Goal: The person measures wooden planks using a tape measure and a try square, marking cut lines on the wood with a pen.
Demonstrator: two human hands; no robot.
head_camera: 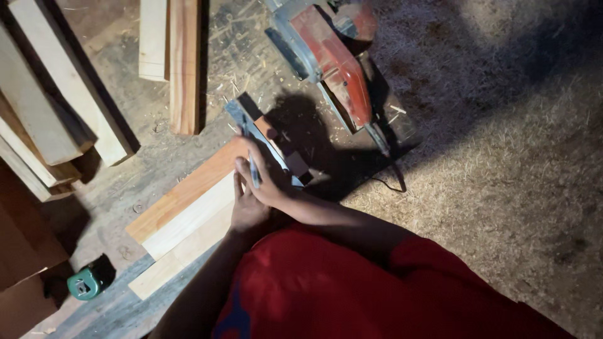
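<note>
On the boards' [188, 213] upper-right end, right hand [267, 179] clenched around an upright pencil [253, 171], left hand [248, 210] flat, released.

Person w/ red short-sleeved top, dark blue patch at front, bare forearms, no gloves or rings.

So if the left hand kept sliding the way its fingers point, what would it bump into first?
Probably the metal square lying across the board ends, just beyond the left hand; the red saw lies farther on. Depth is hard to judge.
</note>
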